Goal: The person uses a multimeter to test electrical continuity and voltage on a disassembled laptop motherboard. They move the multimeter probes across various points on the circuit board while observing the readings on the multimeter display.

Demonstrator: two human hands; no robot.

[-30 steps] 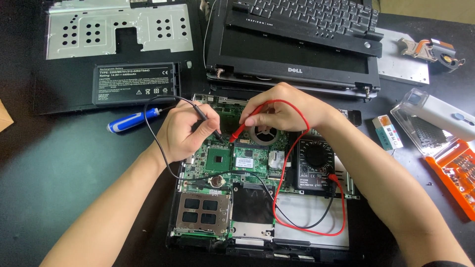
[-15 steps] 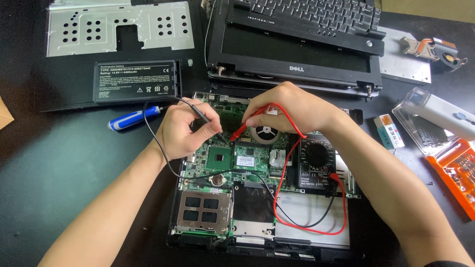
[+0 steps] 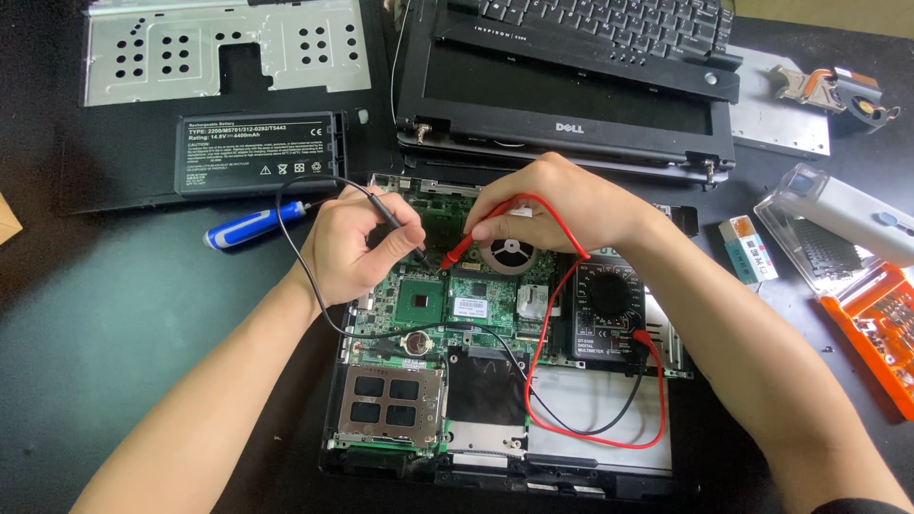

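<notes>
So your left hand (image 3: 354, 249) pinched the thin black probe (image 3: 392, 221); your right hand (image 3: 552, 205) gripped the red probe (image 3: 459, 249). Both tips sat on the green laptop motherboard (image 3: 447, 300).

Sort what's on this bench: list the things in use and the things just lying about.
In use: left hand with black probe; right hand with red probe; green motherboard; multimeter.
Lying about: blue screwdriver; battery pack; orange bit case; keyboard.

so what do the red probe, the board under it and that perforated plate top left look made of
Red probe: glossy moulded plastic, by its even shine. Motherboard: green laminate, probably fibreglass, carrying soldered chips. Perforated plate: bare matte sheet metal, likely aluminium or steel, with punched holes.
</notes>
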